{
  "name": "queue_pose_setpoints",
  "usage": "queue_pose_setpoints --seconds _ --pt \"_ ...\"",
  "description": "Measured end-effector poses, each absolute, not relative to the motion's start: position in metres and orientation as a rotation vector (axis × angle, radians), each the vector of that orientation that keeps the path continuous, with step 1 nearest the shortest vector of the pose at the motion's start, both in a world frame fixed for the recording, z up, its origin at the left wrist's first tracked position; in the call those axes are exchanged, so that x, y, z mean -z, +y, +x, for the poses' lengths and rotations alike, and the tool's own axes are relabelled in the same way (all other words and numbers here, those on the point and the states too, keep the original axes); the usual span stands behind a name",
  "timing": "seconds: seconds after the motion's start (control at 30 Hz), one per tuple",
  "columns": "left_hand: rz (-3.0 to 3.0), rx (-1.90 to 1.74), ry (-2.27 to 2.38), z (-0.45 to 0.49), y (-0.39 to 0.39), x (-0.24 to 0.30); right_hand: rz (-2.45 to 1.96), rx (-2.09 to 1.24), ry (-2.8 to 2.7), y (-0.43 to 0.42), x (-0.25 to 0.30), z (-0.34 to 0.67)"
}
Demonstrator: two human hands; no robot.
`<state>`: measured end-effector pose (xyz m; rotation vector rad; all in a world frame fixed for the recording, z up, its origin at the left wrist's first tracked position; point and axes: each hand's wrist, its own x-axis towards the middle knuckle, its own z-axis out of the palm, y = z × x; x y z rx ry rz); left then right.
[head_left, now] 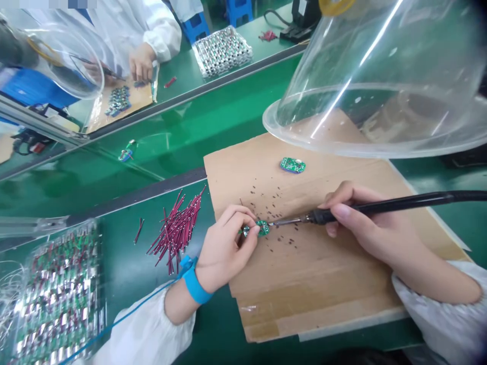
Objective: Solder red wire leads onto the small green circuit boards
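My left hand [230,243], with a blue wrist strap [196,284] on, is closed on a small green circuit board [262,228] over the brown cardboard sheet [323,284]. Part of that board is hidden by my fingers. In my right hand [361,218] is a soldering iron [319,217], held like a pen, its metal tip at the board's right edge. Whether the tip touches the board I cannot tell for sure. A second green circuit board [292,165] lies further back on the cardboard. Dark specks are scattered around the tip.
Cut red wires [177,228] lie piled left of the cardboard. A tray of boards [57,294] stands at far left. A clear fume hood [376,86] hangs over the back right. Behind the green divider [243,106], a co-worker's hand [142,63] works near several boards.
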<state>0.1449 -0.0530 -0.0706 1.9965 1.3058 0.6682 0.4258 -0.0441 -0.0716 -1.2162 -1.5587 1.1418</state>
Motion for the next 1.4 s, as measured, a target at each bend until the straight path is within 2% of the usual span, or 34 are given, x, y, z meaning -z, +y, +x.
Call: queue_pose_setpoints --seconds 0.5,1.4 --pt "1.958 -0.648 1.253 0.1456 -0.0493 0.0648 -1.220 -1.126 -1.690 -0.0449 0.0733 0.4262" --pt "1.890 -0.616 1.237 0.1435 -0.0518 0.0620 -1.194 -1.155 -1.481 -0.0473 0.0757 0.4263"
